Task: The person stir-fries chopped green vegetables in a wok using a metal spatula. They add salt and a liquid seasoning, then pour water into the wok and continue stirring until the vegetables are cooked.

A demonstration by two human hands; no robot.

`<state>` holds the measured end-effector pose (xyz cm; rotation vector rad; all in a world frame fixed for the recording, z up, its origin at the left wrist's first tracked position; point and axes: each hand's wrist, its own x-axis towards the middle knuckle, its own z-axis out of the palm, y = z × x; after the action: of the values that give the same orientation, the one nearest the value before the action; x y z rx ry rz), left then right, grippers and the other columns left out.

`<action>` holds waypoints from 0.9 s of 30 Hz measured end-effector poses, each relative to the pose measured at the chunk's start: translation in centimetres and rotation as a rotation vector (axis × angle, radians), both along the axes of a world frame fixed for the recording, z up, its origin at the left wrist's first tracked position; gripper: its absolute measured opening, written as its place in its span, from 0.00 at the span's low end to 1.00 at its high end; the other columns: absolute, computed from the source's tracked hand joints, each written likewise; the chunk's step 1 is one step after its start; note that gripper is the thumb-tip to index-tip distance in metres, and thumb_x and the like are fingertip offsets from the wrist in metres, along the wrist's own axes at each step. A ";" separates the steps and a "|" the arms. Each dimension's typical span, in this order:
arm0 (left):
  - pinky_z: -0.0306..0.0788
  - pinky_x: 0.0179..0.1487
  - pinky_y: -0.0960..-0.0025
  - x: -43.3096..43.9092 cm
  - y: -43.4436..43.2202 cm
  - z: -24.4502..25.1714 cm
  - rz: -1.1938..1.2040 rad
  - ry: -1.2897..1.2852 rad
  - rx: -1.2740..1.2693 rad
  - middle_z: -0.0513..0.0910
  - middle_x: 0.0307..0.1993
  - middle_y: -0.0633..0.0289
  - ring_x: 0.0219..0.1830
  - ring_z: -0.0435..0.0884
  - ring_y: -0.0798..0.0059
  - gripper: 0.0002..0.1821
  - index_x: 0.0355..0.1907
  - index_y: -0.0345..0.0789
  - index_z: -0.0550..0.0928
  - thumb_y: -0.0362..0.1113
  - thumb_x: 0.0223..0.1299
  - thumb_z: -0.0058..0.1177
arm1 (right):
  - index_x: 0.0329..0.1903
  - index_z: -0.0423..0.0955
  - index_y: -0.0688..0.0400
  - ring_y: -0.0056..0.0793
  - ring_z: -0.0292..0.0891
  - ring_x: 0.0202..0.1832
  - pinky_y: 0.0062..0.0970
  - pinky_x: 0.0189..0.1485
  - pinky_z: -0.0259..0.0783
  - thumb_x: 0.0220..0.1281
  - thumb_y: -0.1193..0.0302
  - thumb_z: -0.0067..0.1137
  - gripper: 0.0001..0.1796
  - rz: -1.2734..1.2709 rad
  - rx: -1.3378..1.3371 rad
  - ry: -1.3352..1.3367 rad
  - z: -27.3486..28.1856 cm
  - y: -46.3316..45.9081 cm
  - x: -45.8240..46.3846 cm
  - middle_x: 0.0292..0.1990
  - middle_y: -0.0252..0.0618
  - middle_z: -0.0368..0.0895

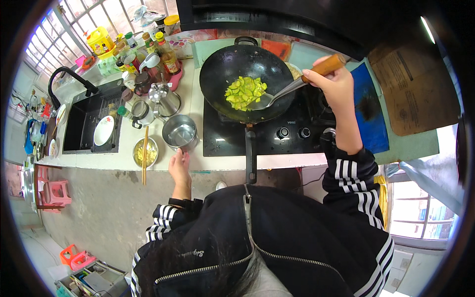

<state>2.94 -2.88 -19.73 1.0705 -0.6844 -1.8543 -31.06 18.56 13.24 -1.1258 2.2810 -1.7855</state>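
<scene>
My right hand [336, 80] grips the wooden handle of a metal wok spatula [285, 90], whose blade rests in a black wok [215, 74] against sliced green vegetables [243, 91]. The wok sits on a black glass gas hob [230, 143], its handle towards me. At the counter's front edge, my left hand [180, 163] touches the near side of a round metal pot [179, 130]; whether its fingers grip the rim or a handle is unclear. Left of it stands a metal bowl [135, 157] of yellow food with wooden chopsticks [144, 159] laid across.
A steel kettle [167, 100], glass jars [143, 111] and several sauce bottles [169, 59] crowd the counter behind the pot. Farther left, a black sink [83, 126] holds a white plate [104, 130]. Cardboard [415, 89] and a blue sheet [371, 111] lie right of the hob.
</scene>
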 end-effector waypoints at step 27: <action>0.80 0.46 0.67 -7.9 8.8 16.4 -1.313 -0.130 0.113 0.82 0.45 0.53 0.42 0.85 0.70 0.31 0.56 0.28 0.73 0.55 0.67 0.58 | 0.39 0.77 0.63 0.17 0.77 0.32 0.18 0.38 0.73 0.52 0.76 0.75 0.15 -0.179 -0.258 -0.051 -5.2 1.9 0.8 0.33 0.35 0.82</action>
<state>-4.95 5.95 -3.28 0.8338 -1.6222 -2.9241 -30.26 20.41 8.01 -0.9158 2.2342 -2.1992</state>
